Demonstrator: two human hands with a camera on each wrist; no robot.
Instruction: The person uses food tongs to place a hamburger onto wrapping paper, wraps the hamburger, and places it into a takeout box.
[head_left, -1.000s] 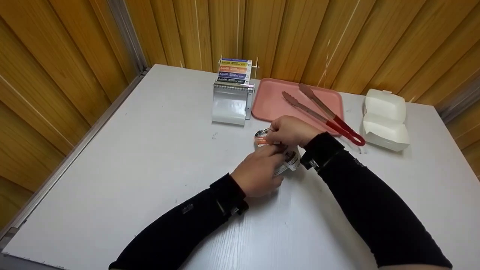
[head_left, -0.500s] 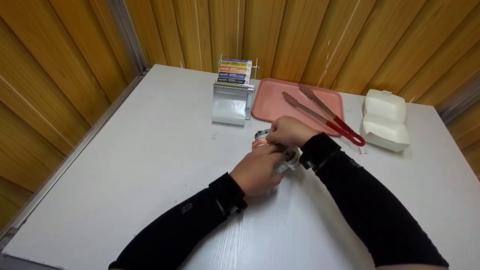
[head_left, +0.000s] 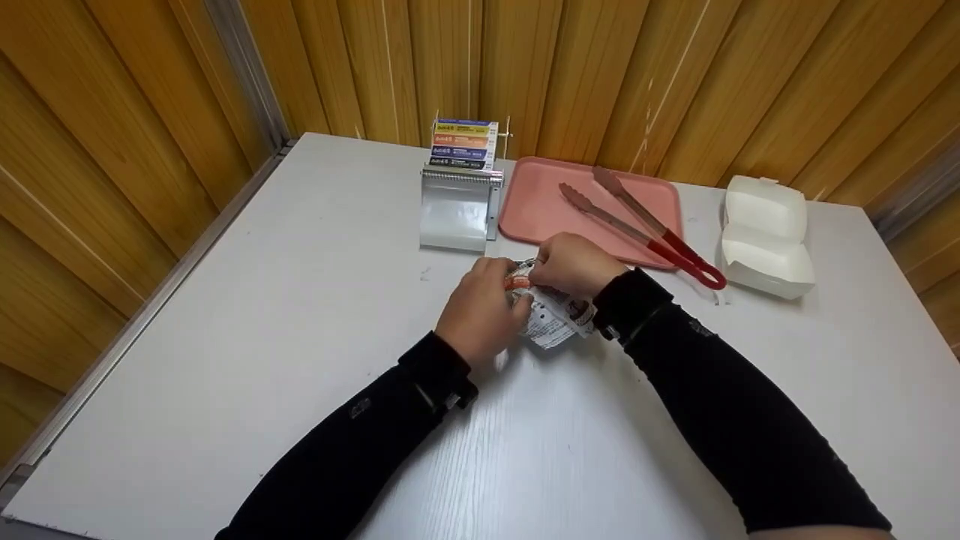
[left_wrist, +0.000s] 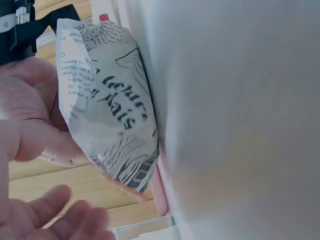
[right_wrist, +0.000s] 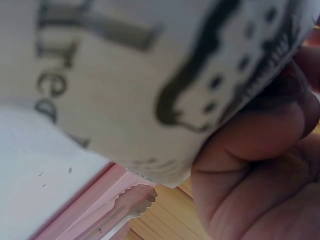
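Note:
A white paper bag point(head_left: 551, 322) with black print stands on the table between my hands; its printed side point(left_wrist: 115, 95) fills the middle of the left wrist view. My right hand point(head_left: 576, 264) pinches the upper end of the bag, thumb bent against the paper in the right wrist view. At the bag's left side is my left hand point(head_left: 480, 307), its fingers loosely spread. In the left wrist view the left fingertips point(left_wrist: 85, 220) stand apart from the paper. An orange label strip point(head_left: 517, 282) shows near the bag's top, partly covered by the hands. The bag's contents are hidden.
Behind the hands lies a pink tray point(head_left: 525, 202) bearing red-handled tongs point(head_left: 675, 251). A label dispenser point(head_left: 459, 187) holding several coloured label rolls stands left of the tray. At the right sits an open white takeaway box point(head_left: 766, 240). A wooden panel wall closes the back.
My left hand has left the bag's front and shifted to its left side, its fingers now straighter. More printed paper shows. The right hand keeps its pinch.

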